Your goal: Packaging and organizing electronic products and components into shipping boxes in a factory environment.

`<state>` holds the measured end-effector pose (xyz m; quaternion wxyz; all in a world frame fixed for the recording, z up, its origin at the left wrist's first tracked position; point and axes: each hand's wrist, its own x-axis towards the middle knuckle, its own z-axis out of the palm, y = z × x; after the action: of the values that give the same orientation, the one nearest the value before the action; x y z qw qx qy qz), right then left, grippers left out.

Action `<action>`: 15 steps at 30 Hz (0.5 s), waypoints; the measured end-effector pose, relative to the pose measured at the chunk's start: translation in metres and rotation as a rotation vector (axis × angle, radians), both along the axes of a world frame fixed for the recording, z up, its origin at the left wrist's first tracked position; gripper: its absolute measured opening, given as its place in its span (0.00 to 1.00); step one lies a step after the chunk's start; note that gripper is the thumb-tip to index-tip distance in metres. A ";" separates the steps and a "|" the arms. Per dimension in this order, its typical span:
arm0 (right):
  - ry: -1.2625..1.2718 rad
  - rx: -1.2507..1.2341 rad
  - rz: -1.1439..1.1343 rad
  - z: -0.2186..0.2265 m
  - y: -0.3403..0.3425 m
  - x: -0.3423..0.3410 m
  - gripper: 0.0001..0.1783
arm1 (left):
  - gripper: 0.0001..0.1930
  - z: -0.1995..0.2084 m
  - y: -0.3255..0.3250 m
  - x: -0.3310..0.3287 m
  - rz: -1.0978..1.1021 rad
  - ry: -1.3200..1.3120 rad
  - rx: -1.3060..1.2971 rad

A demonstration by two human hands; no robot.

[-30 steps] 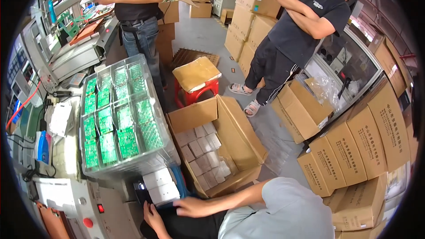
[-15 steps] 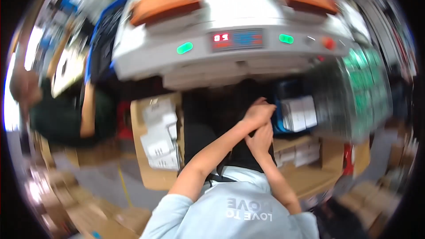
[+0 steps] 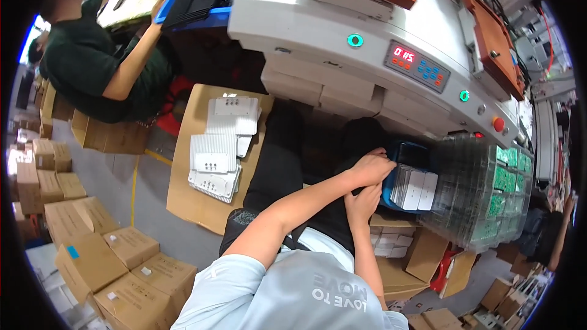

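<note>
One left hand [image 3: 373, 169] and one right hand [image 3: 363, 203] meeting beside the blue bin [image 3: 387, 194]

I am seeing both hands sitting close together over the dark-trousered lap [image 3: 275, 165], fingers bent; I cannot tell whether either is gripping anything. The white plates [image 3: 419, 189] are sitting stacked inside the blue bin, just right of the fingers. For handling them well, I am favouring a light pinch on one plate's edges, wrists clearing the rim.

Beyond the hands, the machine [image 3: 293, 27] is running slantwise across my view. On the right, the clear rack [image 3: 455, 189] is crowding the blue bin, so I am judging that side tight. More room is opening leftward, across the lap toward the cardboard sheet [image 3: 189, 205] and its finned plates [image 3: 211, 150].
</note>
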<state>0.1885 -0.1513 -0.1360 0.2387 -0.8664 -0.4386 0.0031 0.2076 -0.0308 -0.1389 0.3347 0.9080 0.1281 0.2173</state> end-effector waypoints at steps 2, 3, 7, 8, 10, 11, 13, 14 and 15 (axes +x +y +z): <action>-0.001 0.036 -0.008 0.002 0.003 0.002 0.47 | 0.06 0.005 0.005 0.002 -0.047 0.029 0.004; 0.006 0.050 -0.037 0.006 0.007 0.001 0.42 | 0.07 0.007 0.006 0.002 -0.059 0.066 0.006; 0.126 0.077 -0.076 0.027 0.013 0.013 0.37 | 0.09 0.009 0.006 0.013 -0.069 0.106 -0.040; 0.169 0.064 -0.077 0.030 0.012 0.017 0.37 | 0.11 0.007 0.005 0.014 -0.058 0.056 0.001; 0.210 0.077 -0.111 0.032 0.009 0.028 0.39 | 0.11 0.016 0.001 0.020 -0.025 -0.019 0.067; 0.215 0.098 -0.122 0.030 0.008 0.027 0.40 | 0.12 0.016 0.003 0.022 -0.041 0.047 0.088; 0.094 0.081 -0.141 0.009 0.007 0.018 0.45 | 0.11 0.016 0.008 0.023 -0.056 0.045 0.096; 0.074 0.020 -0.166 0.011 0.002 0.016 0.47 | 0.12 0.025 0.005 0.024 -0.055 0.061 0.138; 0.061 -0.036 -0.167 0.016 0.004 0.012 0.49 | 0.12 0.024 0.006 0.023 -0.094 0.021 0.148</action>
<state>0.2009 -0.1475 -0.1196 0.2359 -0.9035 -0.3573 0.0171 0.2308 -0.0246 -0.1154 0.2752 0.9375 0.0725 0.2004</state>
